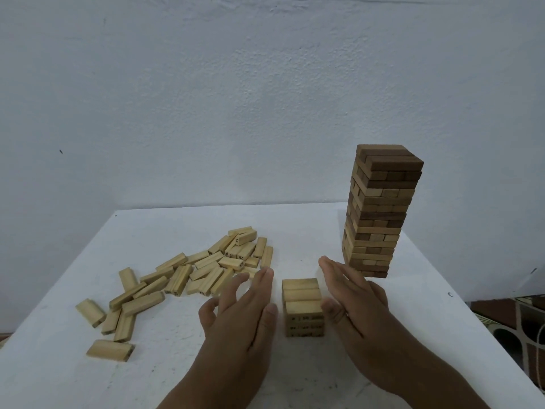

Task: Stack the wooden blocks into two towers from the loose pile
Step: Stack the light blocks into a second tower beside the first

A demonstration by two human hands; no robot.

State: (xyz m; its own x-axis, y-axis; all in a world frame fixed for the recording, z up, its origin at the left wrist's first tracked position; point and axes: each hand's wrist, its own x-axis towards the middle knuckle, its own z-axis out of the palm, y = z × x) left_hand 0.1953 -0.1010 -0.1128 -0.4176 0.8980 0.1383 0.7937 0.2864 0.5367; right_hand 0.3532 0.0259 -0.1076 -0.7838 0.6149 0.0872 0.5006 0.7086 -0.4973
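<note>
Nearest the camera, the left hand [244,308] and the right hand [354,302] are held flat and open on either side of the short stack [302,308], fingers straight and nothing gripped; the right thumb seems to touch the stack's side, though blur makes contact hard to confirm, and the left palm is set just beside it. The step in hand is judged to be the squaring of this second tower, only a few layers high, on the white tabletop [295,373]. It is best done with both palms brought in together and evenly, so that the layers are nudged flush without the whole stack being slid. Pressure should be kept light and level, and the hands drawn straight apart afterwards. Farther left, the loose pile [188,273] of pale blocks is spread across the tabletop, well within reach for the next layer. Farther back on the right, the tall tower [380,214] is standing near the right hand's fingertips, so the right elbow and wrist should be kept clear of it.
</note>
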